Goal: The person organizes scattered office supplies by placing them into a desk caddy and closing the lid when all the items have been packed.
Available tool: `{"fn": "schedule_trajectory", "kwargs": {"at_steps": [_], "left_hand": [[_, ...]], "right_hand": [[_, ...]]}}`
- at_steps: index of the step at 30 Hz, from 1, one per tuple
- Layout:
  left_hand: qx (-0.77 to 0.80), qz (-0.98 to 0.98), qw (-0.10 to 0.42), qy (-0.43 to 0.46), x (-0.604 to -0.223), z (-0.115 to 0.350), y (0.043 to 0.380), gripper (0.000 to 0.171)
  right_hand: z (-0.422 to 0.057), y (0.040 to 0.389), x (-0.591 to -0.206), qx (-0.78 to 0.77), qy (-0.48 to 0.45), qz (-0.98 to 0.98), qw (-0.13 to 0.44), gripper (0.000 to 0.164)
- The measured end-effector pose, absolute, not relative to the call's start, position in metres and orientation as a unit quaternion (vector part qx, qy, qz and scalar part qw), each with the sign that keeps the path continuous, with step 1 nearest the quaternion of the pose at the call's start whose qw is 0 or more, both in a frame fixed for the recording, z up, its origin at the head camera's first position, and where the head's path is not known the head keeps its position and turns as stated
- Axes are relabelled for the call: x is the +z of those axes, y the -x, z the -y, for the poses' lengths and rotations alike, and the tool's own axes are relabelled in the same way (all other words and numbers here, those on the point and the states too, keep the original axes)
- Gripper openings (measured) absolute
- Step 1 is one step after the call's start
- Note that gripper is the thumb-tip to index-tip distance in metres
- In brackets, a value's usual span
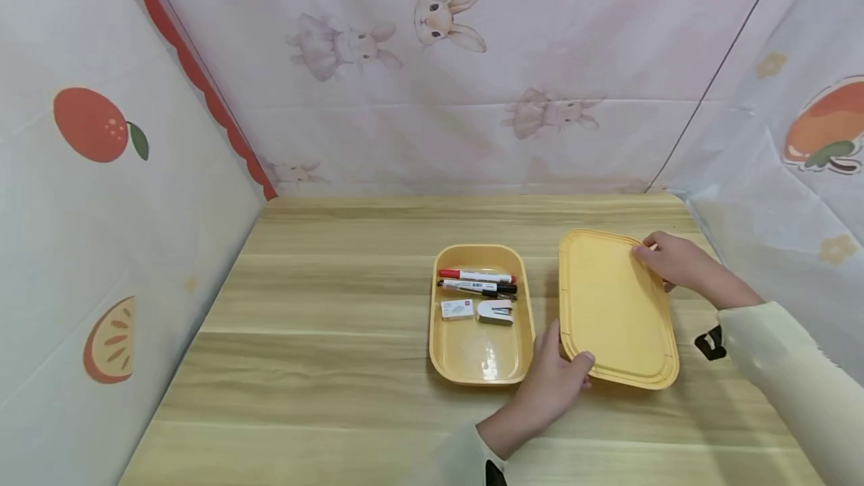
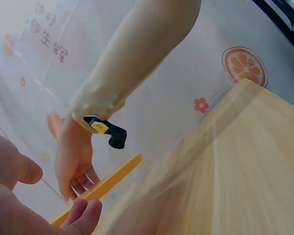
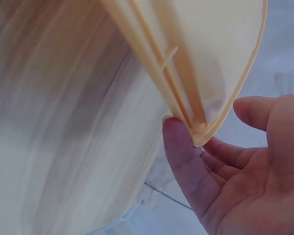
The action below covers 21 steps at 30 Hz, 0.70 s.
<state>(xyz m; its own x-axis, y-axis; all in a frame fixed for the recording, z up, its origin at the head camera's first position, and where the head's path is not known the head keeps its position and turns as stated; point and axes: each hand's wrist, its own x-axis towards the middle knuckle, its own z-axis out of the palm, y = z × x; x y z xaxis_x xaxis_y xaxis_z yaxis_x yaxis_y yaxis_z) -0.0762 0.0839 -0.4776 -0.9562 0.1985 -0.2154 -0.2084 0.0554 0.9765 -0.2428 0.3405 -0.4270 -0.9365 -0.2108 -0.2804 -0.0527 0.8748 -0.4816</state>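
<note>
A yellow plastic lid (image 1: 610, 306) is held tilted over the right part of the table, its flat face up in the head view. My right hand (image 1: 678, 261) grips its far right corner, fingers and thumb about the rim; the right wrist view shows the ribbed underside of the lid (image 3: 201, 54). At the near left corner is my left hand (image 1: 550, 381), thumb over the rim and other fingers partly hidden below. Just left stands a yellow box (image 1: 466, 362) without a cover. It contains a red marker (image 1: 475, 276), a black marker (image 1: 472, 287), a small white box (image 1: 457, 309) and a stapler (image 1: 495, 312).
The wooden table (image 1: 324, 336) runs out to the left of the box. Printed cloth walls (image 1: 405, 133) border the table at the back and both sides. Another slim dark pen lies beside the black marker.
</note>
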Motion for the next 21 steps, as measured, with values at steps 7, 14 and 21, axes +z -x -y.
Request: {"fn": "schedule_trajectory", "kwargs": {"at_steps": [7,14,21], "left_hand": [[0.677,-0.723,0.138,-0.003,-0.470,-0.058,0.075,0.082],[0.686,-0.719,0.112,0.019,-0.471,-0.030,0.074,0.078],[0.694,-0.713,0.096,0.034,-0.475,-0.001,0.066,0.072]], "right_hand": [[-0.319,0.244,-0.423,-0.272,0.085,-0.945,0.161,0.067],[-0.290,0.246,-0.419,-0.305,0.089,-0.935,0.158,0.064],[-0.258,0.247,-0.422,-0.334,0.093,-0.926,0.149,0.057]]}}
